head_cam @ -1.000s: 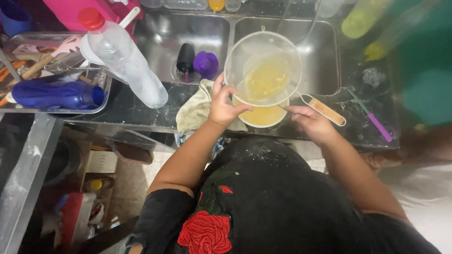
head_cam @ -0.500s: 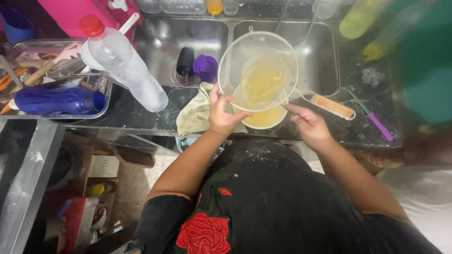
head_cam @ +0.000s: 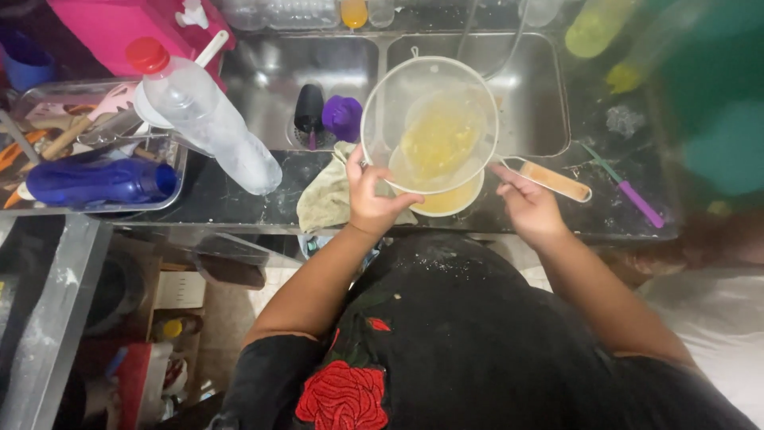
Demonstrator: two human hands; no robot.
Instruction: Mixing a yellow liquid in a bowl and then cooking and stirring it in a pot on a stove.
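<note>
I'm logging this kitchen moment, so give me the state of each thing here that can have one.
Strainer: held tilted over the bowl, yellow pulp inside.
Bowl: holds yellow liquid.
Left hand: grips the strainer's rim.
Right hand: holds the strainer's handle.
Clear bottle: lying down, red cap on.
Blue bottle: on its side in the tray.

A fine mesh strainer (head_cam: 430,119) is showing translucent white; the steel sink (head_cam: 294,72) is gleaming, the dark counter (head_cam: 239,203) glossy, the cloth (head_cam: 322,199) soft and matt.

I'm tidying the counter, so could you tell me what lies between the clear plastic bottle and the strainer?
In the head view, a crumpled cloth lies on the counter edge between the clear plastic bottle and the strainer, beside the left hand.
</note>
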